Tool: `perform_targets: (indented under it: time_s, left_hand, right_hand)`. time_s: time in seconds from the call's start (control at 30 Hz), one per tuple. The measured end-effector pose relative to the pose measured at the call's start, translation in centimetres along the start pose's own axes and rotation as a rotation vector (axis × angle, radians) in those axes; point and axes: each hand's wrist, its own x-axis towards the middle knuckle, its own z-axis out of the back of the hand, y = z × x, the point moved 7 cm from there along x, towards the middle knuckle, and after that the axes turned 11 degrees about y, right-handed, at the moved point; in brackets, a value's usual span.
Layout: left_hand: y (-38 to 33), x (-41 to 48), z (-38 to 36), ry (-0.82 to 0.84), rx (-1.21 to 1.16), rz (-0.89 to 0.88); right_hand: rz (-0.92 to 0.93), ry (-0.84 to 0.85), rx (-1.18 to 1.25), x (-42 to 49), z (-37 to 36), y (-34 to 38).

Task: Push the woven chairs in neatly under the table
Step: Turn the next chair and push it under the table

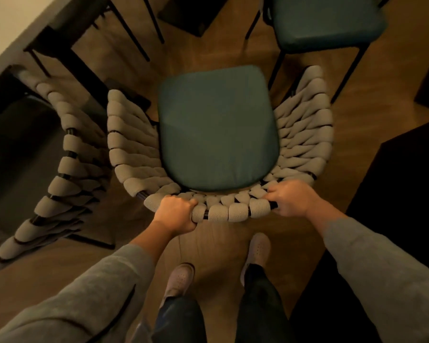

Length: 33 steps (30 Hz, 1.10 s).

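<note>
Centre of view: grey woven-rope chair on a black metal frame point(235, 211), upright on the brown wooden floor point(221, 246). Open front towards 12 o'clock, curved backrest at 6 o'clock, nearest the person. Fitted with a rounded-square teal seat cushion point(217, 129), flat between the woven arms and fully exposed from above; no part of the seat under any table top.

Left hand point(176, 214): clamped on the top rail of the backrest at about 7 o'clock of the chair, fingers curled over the rope wrapping. Right hand point(291, 198): clamped on the same rail at about 5 o'clock, fingers hooked inward over the weave. Both wrists emerging from grey sleeves point(104, 288).

At 9 o'clock of the gripped chair: second grey woven-rope chair point(70, 143), just beside it, arm close to arm; contact not determinable. Far end lost in a dark zone at the left edge; whether beneath a table top, not determinable.

At 1 o'clock: third chair with teal seat and thin black legs point(327, 23), apart from the gripped chair; only seat and legs in view.

At 11 o'clock: dark frame with thin black legs point(79, 68), below a pale surface in the corner. Not confirmed as the table.

At 3 to 4 o'clock: dark block-shaped furniture point(406, 181), near the chair's right arm, detail lost in shadow.

At 6 o'clock: pair of pale shoes point(180, 280) on the floor behind the backrest, right foot ahead of left, dark trousers above.
</note>
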Motion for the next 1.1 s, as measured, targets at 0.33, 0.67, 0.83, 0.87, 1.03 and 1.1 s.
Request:
perform_targets:
  time_s: [0.33, 0.67, 0.83, 0.87, 1.03, 1.1]
  left_hand:
    - [-0.8, 6.7, 5.8, -0.044, -0.193, 0.220]
    - [0.3, 12.6, 10.5, -0.108, -0.416, 0.396]
    - [1.7, 15.1, 13.0, -0.087, -0.473, 0.413]
    - [2.1, 15.7, 13.7, -0.093, -0.489, 0.413]
    - [4.4, 18.3, 16.0, -0.063, -0.537, 0.442]
    - [5.1, 19.3, 17.0, -0.073, -0.547, 0.462]
  right_hand:
    - [0.158, 0.138, -0.179, 6.6, 6.6, -11.5]
    - [0.182, 0.143, -0.439, 13.3, 16.2, -17.6]
    - [0.192, 0.159, -0.460, 16.5, 20.3, -19.9]
    - [0.189, 0.161, -0.465, 17.3, 21.0, -20.5]
    - [0.214, 0.178, -0.569, 20.8, 24.5, -22.3]
    - [0.227, 0.175, -0.610, 21.9, 26.2, -23.0]
